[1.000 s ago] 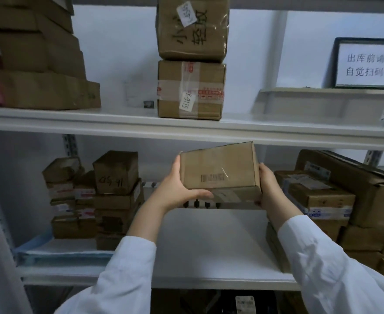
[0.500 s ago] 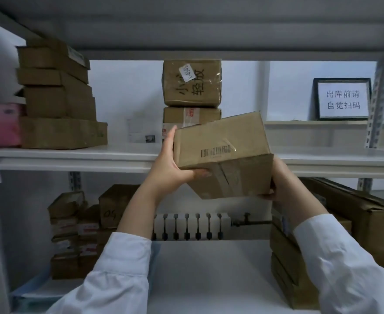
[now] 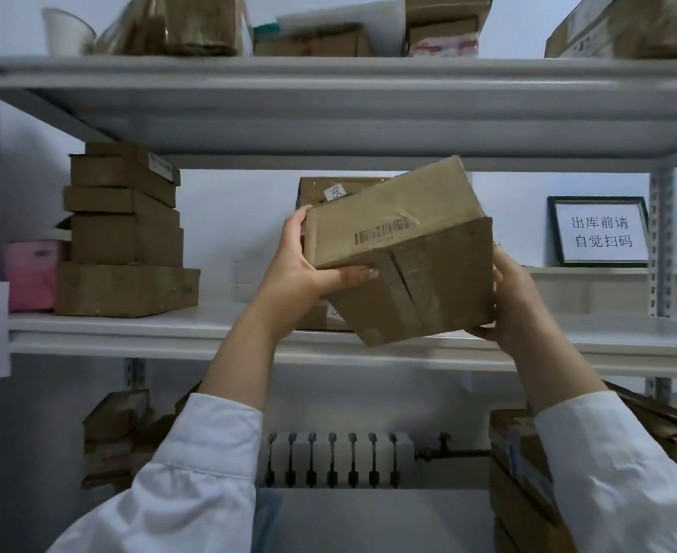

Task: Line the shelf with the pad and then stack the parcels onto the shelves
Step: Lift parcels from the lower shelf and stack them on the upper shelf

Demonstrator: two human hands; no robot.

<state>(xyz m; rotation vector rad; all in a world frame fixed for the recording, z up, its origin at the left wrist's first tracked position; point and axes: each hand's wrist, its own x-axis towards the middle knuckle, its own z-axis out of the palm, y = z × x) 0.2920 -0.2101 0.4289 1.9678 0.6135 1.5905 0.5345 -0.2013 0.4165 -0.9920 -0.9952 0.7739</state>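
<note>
We grip a tilted parcel [image 3: 398, 249] in the air before the middle shelf [image 3: 149, 333]. Our left hand [image 3: 303, 269] clasps its nine o'clock end and our right hand [image 3: 518, 301] its three o'clock end. Stacked parcels [image 3: 125, 241] already sit at nine o'clock, but this one is not yet placed. We cannot tell whether a pad lines the shelf.

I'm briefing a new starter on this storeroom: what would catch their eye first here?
A tilted cardboard parcel held up mid-frame before the middle shelf, left hand and right hand gripping its sides. At the far right stands a framed sign with Chinese writing; at the shelf's left end, a stack of brown boxes beside a pink package.
</note>
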